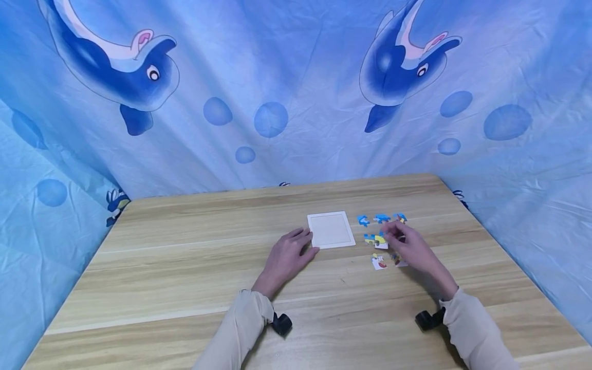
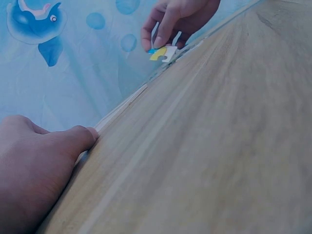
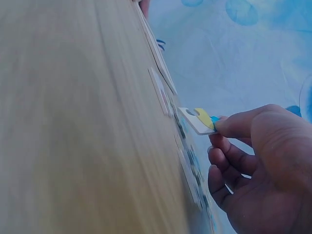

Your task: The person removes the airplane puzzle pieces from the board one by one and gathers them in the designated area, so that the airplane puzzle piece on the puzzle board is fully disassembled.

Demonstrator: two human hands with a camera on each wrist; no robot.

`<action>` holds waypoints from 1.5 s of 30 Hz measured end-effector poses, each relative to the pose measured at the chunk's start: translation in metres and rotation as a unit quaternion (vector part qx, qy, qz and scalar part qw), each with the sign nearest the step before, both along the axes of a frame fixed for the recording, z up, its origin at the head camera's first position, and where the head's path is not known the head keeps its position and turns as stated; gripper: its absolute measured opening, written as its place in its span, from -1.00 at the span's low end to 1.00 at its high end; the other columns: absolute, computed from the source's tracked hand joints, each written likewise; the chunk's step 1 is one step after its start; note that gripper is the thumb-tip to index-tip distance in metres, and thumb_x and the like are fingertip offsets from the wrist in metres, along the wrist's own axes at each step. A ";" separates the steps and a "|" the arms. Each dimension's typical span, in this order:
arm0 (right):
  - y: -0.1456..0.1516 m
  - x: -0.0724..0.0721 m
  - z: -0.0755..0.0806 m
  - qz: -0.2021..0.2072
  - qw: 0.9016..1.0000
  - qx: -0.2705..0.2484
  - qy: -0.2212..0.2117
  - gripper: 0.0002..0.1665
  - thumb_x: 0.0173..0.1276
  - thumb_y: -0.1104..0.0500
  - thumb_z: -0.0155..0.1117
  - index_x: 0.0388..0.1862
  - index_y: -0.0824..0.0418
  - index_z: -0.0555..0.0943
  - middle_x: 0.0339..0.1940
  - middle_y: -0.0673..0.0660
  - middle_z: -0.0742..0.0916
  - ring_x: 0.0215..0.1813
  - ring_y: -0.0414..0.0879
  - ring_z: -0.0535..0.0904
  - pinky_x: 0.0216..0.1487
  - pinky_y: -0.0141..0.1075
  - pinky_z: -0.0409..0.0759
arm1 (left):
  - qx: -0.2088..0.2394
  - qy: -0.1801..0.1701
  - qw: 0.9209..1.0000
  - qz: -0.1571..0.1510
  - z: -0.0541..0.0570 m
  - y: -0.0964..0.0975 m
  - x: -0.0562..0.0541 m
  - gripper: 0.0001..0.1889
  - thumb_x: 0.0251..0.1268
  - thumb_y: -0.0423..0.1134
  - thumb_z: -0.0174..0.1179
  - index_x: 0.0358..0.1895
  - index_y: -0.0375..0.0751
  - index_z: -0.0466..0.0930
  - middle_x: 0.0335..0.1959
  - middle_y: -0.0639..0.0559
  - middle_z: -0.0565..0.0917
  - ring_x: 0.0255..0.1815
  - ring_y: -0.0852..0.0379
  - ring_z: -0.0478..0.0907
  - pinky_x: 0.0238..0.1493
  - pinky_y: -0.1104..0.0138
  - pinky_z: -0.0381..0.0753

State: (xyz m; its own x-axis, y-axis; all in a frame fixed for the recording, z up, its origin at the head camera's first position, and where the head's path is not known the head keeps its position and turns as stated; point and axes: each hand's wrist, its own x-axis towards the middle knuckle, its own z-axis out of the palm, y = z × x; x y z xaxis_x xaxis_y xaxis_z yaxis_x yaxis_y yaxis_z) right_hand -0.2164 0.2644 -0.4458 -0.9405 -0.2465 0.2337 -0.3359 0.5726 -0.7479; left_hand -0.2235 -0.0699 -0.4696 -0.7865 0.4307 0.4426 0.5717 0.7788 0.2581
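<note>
My right hand (image 1: 409, 247) pinches a jigsaw puzzle piece (image 3: 196, 121) between thumb and fingertips. White, yellow and a bit of blue show on the piece, which is raised just above the table in the right wrist view. My left hand (image 1: 288, 258) rests at the left edge of a flat white puzzle tray (image 1: 332, 245), fingers and thumb touching its rim. No piece lies in the tray. Beside it on the right are loose pieces: a blue one (image 1: 363, 220), another blue one (image 1: 382, 218), a blue-and-yellow one (image 1: 369, 239) and a white one with red (image 1: 378, 263).
The wooden table (image 1: 162, 267) extends well to the left of the tray and in front of it. Behind it hangs a blue curtain (image 1: 305, 61) with dolphins and bubbles. A partly covered piece (image 1: 400, 261) lies under my right hand.
</note>
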 end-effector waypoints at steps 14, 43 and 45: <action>0.023 0.010 0.001 -0.026 0.999 0.028 0.025 -0.83 0.48 0.27 0.05 -0.04 0.29 0.54 -0.22 0.14 0.63 -0.19 -0.09 0.52 -0.21 -0.40 0.51 | -0.002 0.002 1.000 -0.001 0.000 0.000 -0.001 -0.52 0.35 0.10 0.12 0.15 -0.15 0.62 0.19 -0.03 0.59 0.27 0.01 0.46 0.28 0.16 0.44; 0.063 0.030 0.002 -0.052 0.998 0.025 0.032 -0.82 0.43 0.37 0.07 -0.06 0.40 0.54 -0.24 0.21 0.64 -0.25 -0.24 0.51 -0.30 -0.45 0.53 | -0.003 0.001 1.000 0.001 0.000 0.000 0.000 -0.51 0.35 0.11 0.13 0.16 -0.14 0.61 0.19 -0.02 0.58 0.27 0.02 0.46 0.27 0.16 0.45; 0.064 0.030 0.002 -0.053 0.998 0.029 0.026 -0.82 0.42 0.37 0.06 -0.06 0.40 0.54 -0.24 0.21 0.64 -0.25 -0.23 0.51 -0.30 -0.45 0.53 | 0.000 0.002 1.000 0.000 0.000 -0.001 -0.001 -0.51 0.34 0.11 0.13 0.15 -0.14 0.61 0.19 -0.02 0.59 0.27 0.01 0.46 0.26 0.15 0.45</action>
State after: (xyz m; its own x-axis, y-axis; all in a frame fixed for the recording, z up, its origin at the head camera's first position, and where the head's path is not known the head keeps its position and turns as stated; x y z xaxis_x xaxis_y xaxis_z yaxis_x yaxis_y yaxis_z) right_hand -0.1859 0.3288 -0.4437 -0.9491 -0.1607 0.2710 -0.3084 0.6492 -0.6953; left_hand -0.2241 -0.0705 -0.4700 -0.7840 0.4316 0.4462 0.5737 0.7784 0.2549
